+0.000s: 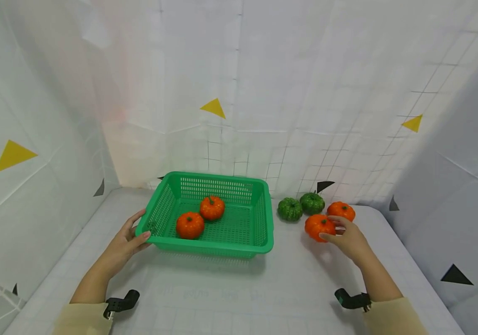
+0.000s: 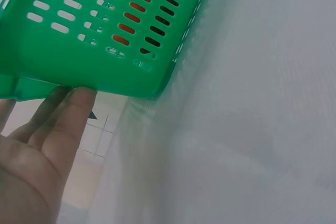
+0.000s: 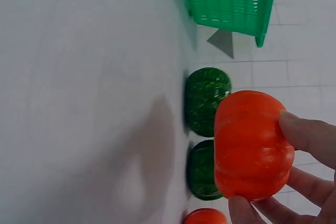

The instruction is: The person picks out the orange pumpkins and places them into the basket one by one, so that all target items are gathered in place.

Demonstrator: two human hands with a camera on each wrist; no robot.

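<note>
A green slotted basket [image 1: 222,245] stands on the white table with two orange pumpkins inside, one [image 1: 189,225] near the front and one [image 1: 212,207] behind it. My left hand [image 1: 135,229] touches the basket's front left corner, with straight fingers [image 2: 73,108] lying under the rim [image 2: 79,51]. To the basket's right, my right hand [image 1: 334,230] grips a third orange pumpkin [image 1: 317,226], fingers [image 3: 310,137] and thumb curled round it [image 3: 252,145]. It seems slightly raised off the table.
Two green pumpkins [image 1: 290,209] [image 1: 312,203] and another orange pumpkin [image 1: 341,210] sit just behind my right hand. White sheet walls with yellow and black triangles close in the table on three sides. Bare table lies in front of the basket.
</note>
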